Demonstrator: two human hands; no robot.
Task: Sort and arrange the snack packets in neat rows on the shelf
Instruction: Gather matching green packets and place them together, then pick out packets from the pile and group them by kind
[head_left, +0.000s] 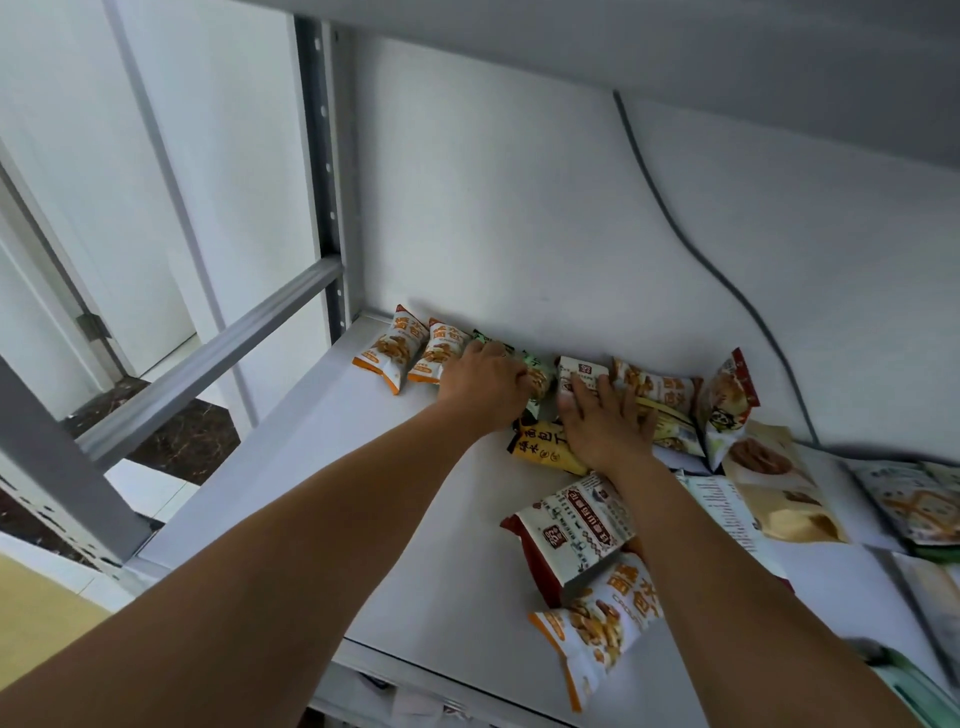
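- Bare forearms (260, 571) reach in from the bottom edge, over a white shelf (311, 493).
- Front R of shelf: front orange packet (597, 623) lies flat, its far end overlapped by a big brown packet (569, 525). The right forearm crosses just beside both.
- Mid-shelf: yellow packet (537, 441) lies flat, its R end under the heel of the right hand (605, 423).
- Right hand is palm down, fingers straight and spread wide. It presses on the pile, w/ fingertips on a small brown packet (579, 371) at the back.
- Left hand (483, 387) sits just L of it, knuckles up, fingers curled over a green packet (540, 371) in the back row. The hands are near each other but apart.
- Back row along the wall, L to R: two orange packets (389, 351) side by side and touching, green packet under the left hand, small brown packet, a printed orange packet (657, 387), then a red packet (727, 400) standing tilted.
- A pale packet (670, 423) lies flat beside the right hand's little finger.
- Far R: beige bag (774, 483) flat on the shelf, w/ more packets (904, 499) beyond it, too blurred to read.
- Background: white wall (493, 208) w/ a grey cable (727, 280) running down it, and a grey metal post (324, 182) at the shelf's L corner.
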